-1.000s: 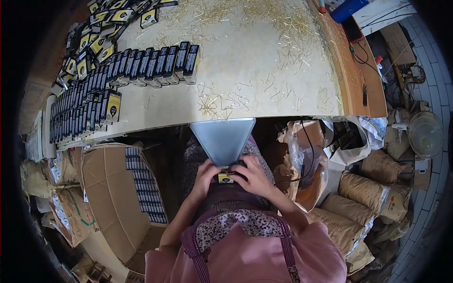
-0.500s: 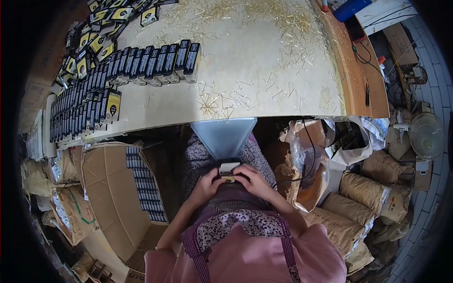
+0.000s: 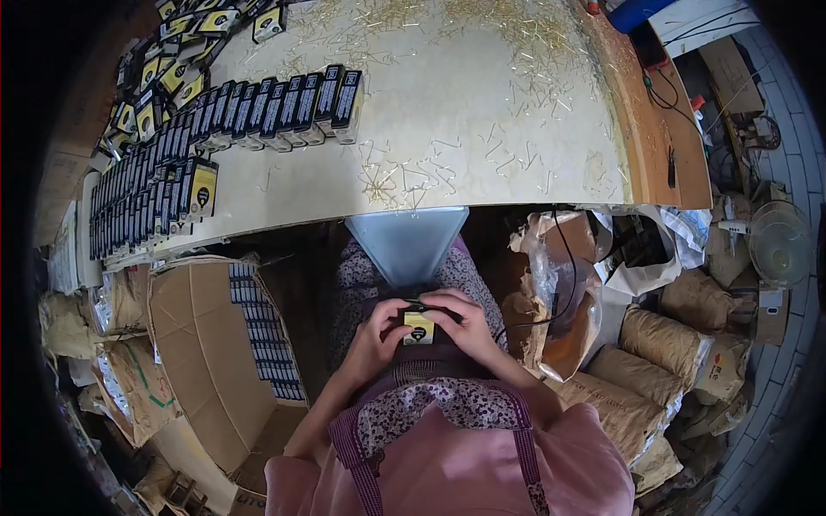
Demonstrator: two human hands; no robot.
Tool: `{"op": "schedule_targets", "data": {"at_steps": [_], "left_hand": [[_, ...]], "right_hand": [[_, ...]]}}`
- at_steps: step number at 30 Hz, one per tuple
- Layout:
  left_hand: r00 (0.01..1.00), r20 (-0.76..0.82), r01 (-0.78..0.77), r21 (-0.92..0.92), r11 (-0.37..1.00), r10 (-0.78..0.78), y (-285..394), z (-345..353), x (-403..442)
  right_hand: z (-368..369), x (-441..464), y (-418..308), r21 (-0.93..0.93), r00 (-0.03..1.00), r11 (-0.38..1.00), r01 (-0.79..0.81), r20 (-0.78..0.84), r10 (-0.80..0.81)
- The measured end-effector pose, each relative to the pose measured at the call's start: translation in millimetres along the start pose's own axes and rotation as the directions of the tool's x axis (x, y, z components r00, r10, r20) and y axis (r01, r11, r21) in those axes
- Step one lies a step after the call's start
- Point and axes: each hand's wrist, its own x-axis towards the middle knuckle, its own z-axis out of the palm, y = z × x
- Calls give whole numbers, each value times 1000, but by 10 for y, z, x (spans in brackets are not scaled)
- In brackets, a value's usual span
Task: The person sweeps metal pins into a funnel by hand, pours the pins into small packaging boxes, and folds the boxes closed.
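A small black-and-yellow box (image 3: 420,329) is held over my lap, its yellow face with a dark round mark turned up toward me. My left hand (image 3: 379,334) grips its left side, thumb on the front. On the right side and top edge my right hand (image 3: 460,320) has closed its fingers. Just beyond the box, a pale blue tray (image 3: 406,245) slopes from the table edge down to my lap. Thin golden bent wire pins (image 3: 400,185) lie scattered on the tabletop above the tray.
Rows of upright black boxes (image 3: 275,112) stand on the table (image 3: 430,103), with a loose heap of boxes (image 3: 176,69) behind. A carton (image 3: 202,344) with packed boxes is at left. Brown paper sacks (image 3: 662,344) and a fan (image 3: 779,245) are at right.
The box has turned from its open, pale flap side to its yellow face. Both hands have shifted their fingers up around its top edge.
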Motion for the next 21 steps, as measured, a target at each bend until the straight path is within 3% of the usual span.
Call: {"op": "schedule_targets", "data": {"at_steps": [3,4,8,10,13,14,16,21], "left_hand": [[999,3,-36,37,999,36,-29,5,-6],[998,7,-66,105,992,66,-30,1,-3],[998,-2,-68,184,981,70,29,3,6],[997,-15,-74,131,989,77,39,16,12],[997,15,-71,97,993,70,20,23,14],[998,16,-70,96,993,69,-2,26,17],[991,30,-135,224,965,131,-39,36,24],[995,24,-104,156,982,101,-25,14,25]], "right_hand": [[22,33,30,133,957,949,-285,-11,289],[34,53,-34,335,887,834,-439,15,461],[-23,53,67,472,897,777,-417,77,435],[-70,35,91,320,926,868,-378,117,360],[-108,-8,57,268,945,907,-326,129,302],[-105,-9,61,268,944,906,-328,128,304],[-81,-3,64,420,860,765,-489,84,503],[-57,-28,56,351,891,825,-443,71,449]]}}
